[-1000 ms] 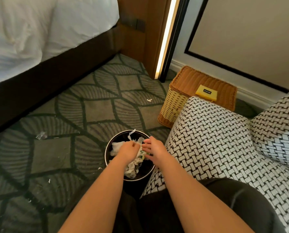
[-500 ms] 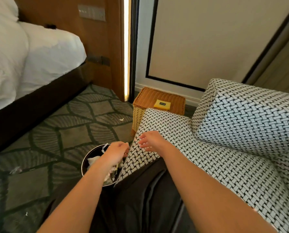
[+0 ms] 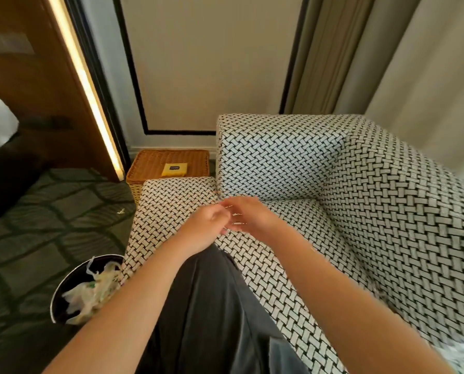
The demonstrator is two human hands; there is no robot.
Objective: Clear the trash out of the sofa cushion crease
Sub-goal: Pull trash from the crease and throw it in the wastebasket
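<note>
- The left hand (image 3: pixel 208 229) and right hand (image 3: pixel 248 215) are held together above the sofa cushion (image 3: pixel 171 201), near the crease (image 3: pixel 285 198).
- Their fingers are blurred, so whether they are spread or pinching cannot be told.
- Crumpled trash (image 3: pixel 90 295) is seen inside the bin (image 3: pixel 73 276).

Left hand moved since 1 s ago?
Yes: left hand went from above the round black trash bin up over the black-and-white woven sofa cushion.

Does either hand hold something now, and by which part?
It cannot be told: the left hand and the right hand are blurred above the seat cushion, and no object shows clearly in them.
</note>
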